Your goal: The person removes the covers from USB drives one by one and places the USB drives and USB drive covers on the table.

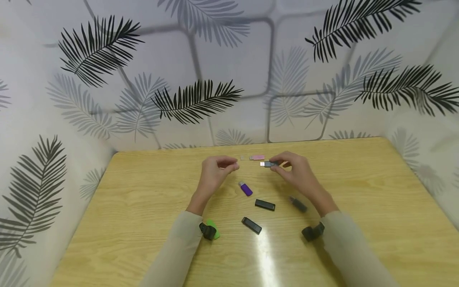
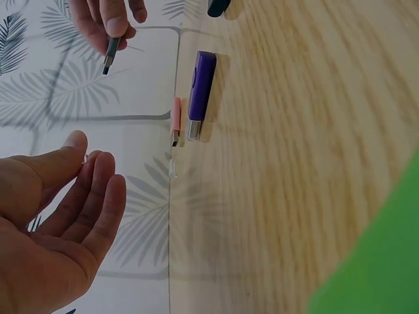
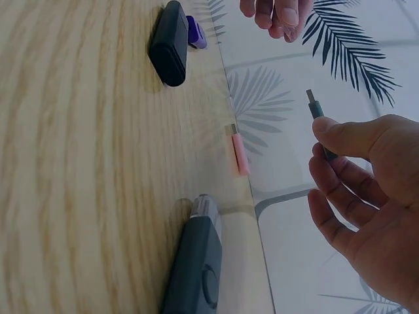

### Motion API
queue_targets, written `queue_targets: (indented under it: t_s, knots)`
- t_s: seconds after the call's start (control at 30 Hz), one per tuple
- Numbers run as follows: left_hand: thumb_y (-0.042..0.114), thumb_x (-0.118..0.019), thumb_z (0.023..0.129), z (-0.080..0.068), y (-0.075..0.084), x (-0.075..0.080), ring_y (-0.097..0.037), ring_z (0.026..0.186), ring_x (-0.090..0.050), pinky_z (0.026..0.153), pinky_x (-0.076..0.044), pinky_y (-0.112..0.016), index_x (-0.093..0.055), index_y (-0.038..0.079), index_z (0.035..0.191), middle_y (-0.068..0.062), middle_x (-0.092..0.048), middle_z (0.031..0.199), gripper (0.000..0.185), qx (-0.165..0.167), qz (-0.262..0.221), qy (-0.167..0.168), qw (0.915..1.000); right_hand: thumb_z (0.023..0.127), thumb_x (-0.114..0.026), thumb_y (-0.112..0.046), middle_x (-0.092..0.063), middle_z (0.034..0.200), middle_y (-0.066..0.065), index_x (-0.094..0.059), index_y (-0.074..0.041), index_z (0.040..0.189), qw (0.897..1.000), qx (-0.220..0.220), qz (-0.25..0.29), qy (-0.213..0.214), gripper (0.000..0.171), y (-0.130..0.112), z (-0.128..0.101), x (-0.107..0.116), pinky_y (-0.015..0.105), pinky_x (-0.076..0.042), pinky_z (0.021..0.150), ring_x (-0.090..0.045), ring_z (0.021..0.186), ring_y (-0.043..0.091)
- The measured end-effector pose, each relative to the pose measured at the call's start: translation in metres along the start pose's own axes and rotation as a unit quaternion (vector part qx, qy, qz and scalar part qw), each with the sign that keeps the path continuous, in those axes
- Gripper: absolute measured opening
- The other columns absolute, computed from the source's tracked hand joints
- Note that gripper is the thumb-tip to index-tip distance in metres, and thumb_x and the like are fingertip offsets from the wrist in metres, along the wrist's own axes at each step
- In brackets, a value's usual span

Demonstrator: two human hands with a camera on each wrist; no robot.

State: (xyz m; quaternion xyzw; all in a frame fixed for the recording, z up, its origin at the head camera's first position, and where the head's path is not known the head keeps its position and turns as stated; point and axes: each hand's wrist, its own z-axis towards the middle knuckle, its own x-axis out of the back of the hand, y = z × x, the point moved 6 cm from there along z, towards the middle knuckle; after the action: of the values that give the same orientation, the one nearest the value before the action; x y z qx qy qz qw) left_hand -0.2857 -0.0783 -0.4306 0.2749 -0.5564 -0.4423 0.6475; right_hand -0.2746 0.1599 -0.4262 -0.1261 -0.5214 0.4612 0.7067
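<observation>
My right hand (image 1: 292, 169) pinches a dark grey USB stick (image 1: 269, 164) between thumb and fingers, its bare metal plug pointing left. To its left, my left hand (image 1: 215, 171) brings thumb and fingertips together on a small clear piece (image 2: 86, 157), mostly hidden by them; it looks like a cap. Both hands are raised above the table's far part. Behind them lies a pink USB stick (image 1: 257, 158) with its plug bare, a small clear cap (image 1: 242, 158) just left of it. Between the hands and nearer to me rests a purple USB stick (image 1: 246, 189).
Two black USB sticks (image 1: 265, 205) (image 1: 252, 225) lie at the table's middle. Another dark grey stick (image 1: 298, 204) rests near my right forearm. A green object (image 1: 214, 229) sits partly behind the left wrist camera. A patterned cloth wall (image 1: 236, 131) borders the wooden table's (image 1: 143, 191) far edge.
</observation>
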Motion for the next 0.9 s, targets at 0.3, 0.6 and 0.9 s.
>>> queue_targets:
  t_s: [0.3, 0.6, 0.9]
  knots:
    - [0.015, -0.073, 0.084, 0.010, -0.010, -0.013, -0.013, 0.080, -0.066, 0.071, -0.054, -0.025, -0.074, 0.006, 0.099, 0.000, -0.071, 0.090, 0.018, 0.027, 0.007, -0.013, 0.9995, 0.083, -0.074, -0.012, -0.068, 0.099, 0.001, -0.070, -0.009, 0.102, 0.999, -0.045, 0.008, -0.018, 0.019, 0.015, 0.011, -0.016, 0.034, -0.054, 0.075, -0.063, 0.088, 0.016]
    - [0.011, -0.074, 0.083, 0.013, -0.023, -0.017, -0.014, 0.079, -0.066, 0.072, -0.054, -0.027, -0.074, 0.005, 0.095, -0.002, -0.071, 0.090, 0.014, 0.030, 0.012, -0.011, 0.9994, 0.083, -0.074, -0.009, -0.068, 0.100, 0.004, -0.071, -0.007, 0.101, 0.995, -0.078, 0.037, -0.045, 0.019, 0.025, 0.019, -0.029, 0.032, -0.055, 0.073, -0.064, 0.088, 0.019]
    - [0.013, -0.074, 0.084, 0.025, -0.024, -0.028, -0.014, 0.081, -0.064, 0.073, -0.052, -0.029, -0.075, 0.006, 0.094, -0.002, -0.071, 0.090, 0.013, 0.034, 0.050, -0.033, 0.9977, 0.084, -0.072, -0.008, -0.068, 0.103, 0.006, -0.070, -0.006, 0.103, 0.991, -0.111, 0.028, -0.072, 0.019, 0.034, 0.024, -0.040, 0.035, -0.055, 0.076, -0.063, 0.090, 0.021]
